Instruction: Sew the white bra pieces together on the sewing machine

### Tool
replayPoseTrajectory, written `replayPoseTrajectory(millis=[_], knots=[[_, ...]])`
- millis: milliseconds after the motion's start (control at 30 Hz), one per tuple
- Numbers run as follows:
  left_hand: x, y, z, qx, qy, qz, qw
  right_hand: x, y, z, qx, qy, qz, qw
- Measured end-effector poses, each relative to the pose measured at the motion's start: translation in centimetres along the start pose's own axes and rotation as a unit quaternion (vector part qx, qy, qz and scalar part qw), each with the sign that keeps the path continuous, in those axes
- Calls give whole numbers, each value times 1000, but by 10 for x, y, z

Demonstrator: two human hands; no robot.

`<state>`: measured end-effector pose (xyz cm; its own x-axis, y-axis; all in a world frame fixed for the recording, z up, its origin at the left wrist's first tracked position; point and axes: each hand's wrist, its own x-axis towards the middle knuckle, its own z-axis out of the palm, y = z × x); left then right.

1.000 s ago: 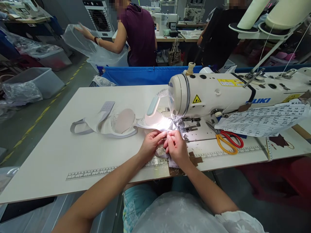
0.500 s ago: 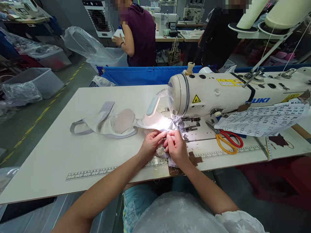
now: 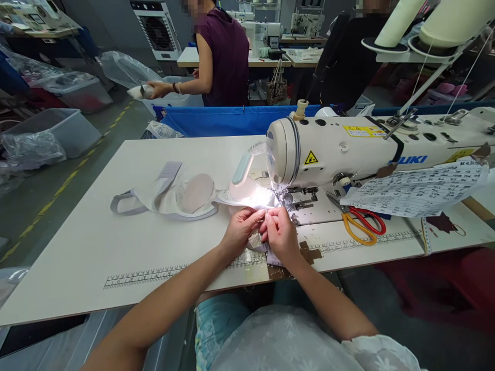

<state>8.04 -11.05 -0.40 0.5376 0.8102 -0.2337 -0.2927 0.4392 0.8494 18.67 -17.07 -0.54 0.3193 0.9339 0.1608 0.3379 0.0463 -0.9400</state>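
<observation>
A white bra [image 3: 198, 192] with pale pink cup pads lies across the table, its far wing stretched out to the left. Its right end runs under the lit needle area of a white sewing machine [image 3: 332, 149]. Just in front of the presser foot, my left hand [image 3: 243, 226] pinches the bra's edge between thumb and fingers. My right hand [image 3: 281, 233] is closed on the same edge, its fingertips almost touching the left ones. Part of the bra hangs below my hands toward the table's front edge. What lies right between the fingertips is too small to make out.
Scissors [image 3: 359, 224] with red and orange handles lie right of the needle plate. A printed paper [image 3: 417, 188] hangs on the machine's front. Thread cones [image 3: 448, 26] stand above. A printed ruler [image 3: 147, 276] runs along the front edge. A co-worker [image 3: 222, 56] stands beyond the blue cloth [image 3: 220, 119].
My hands and the bra stay practically still. Behind the table, the co-worker's arm has swung from the plastic bag to the bench and back left, now holding something white.
</observation>
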Motion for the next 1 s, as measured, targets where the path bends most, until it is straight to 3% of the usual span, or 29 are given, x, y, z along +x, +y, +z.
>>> replayPoseTrajectory(millis=[300, 567, 867, 1000], knots=[[3, -4, -4, 29, 11, 28, 999, 1, 1, -2, 25, 2, 13, 1000], [0, 2, 1, -27, 9, 26, 999, -2, -5, -12, -134, 13, -41, 990], [0, 0, -3, 50, 14, 71, 996, 1, -6, -12, -145, 21, -82, 986], [-1, 3, -4, 64, 10, 73, 995, 0, -11, -20, -257, 107, -146, 949]])
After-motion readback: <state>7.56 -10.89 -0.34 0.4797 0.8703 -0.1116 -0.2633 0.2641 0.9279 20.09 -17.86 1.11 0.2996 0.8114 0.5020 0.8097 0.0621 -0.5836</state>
